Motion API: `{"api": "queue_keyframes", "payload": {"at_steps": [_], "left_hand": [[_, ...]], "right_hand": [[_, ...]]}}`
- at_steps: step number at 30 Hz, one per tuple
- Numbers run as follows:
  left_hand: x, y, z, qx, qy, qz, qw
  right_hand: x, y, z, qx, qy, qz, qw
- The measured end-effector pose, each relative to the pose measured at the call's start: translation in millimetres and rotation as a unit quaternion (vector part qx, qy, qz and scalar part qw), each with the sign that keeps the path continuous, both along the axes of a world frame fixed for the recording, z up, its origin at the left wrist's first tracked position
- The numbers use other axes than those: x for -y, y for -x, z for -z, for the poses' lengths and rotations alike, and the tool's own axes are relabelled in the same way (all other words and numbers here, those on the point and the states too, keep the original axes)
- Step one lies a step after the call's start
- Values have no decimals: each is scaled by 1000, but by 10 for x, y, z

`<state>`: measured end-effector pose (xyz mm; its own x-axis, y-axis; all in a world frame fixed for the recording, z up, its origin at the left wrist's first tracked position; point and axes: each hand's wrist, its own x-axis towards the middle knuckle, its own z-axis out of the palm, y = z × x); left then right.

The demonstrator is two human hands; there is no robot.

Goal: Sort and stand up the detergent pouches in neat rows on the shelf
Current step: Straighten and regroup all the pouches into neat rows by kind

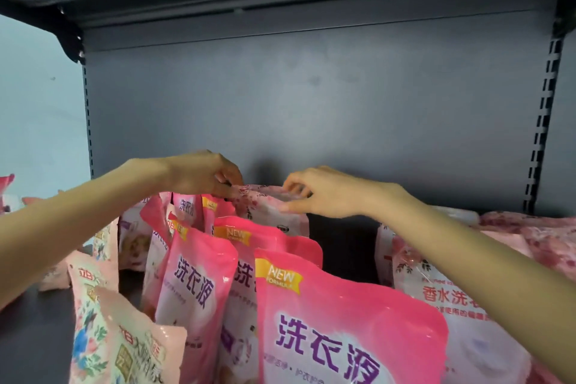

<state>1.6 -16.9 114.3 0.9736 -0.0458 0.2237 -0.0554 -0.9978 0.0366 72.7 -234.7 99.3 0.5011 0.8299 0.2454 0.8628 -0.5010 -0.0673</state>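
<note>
Both hands pinch top seam of pale floral pouch (268, 208): left hand (202, 177) at left corner, right hand (318, 194) at right, fingers curled. Pouch stands at shelf (34, 340) back, behind bright pink pouches (199, 284). Likely liquid-filled: heavy, floppy, slick film, so the flat top seam is the best hold. My forearms reach over front rows, wrists dipped.

A: What are the pink pouches (343, 337) made of?
B: Shiny, smooth plastic. The flowery pouch (103, 337) is crinkly.
A: And the shelf back (311, 97)?
B: Dark metal, dull and smooth, not shiny.
</note>
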Motion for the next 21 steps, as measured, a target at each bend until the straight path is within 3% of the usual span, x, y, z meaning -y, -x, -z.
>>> {"api": "queue_keyframes", "payload": {"at_steps": [5, 12, 17, 21], "left_hand": [[-36, -259, 71, -8, -24, 3, 1000], [-182, -301, 91, -30, 106, 76, 991], [-208, -247, -24, 16, 192, 166, 967], [-106, -214, -131, 57, 309, 225, 922]], "right_hand": [[-203, -96, 103, 50, 51, 10, 997], [-200, -146, 54, 15, -10, 33, 999], [8, -45, -108, -12, -107, 68, 992], [151, 56, -258, -37, -231, 88, 968]]}}
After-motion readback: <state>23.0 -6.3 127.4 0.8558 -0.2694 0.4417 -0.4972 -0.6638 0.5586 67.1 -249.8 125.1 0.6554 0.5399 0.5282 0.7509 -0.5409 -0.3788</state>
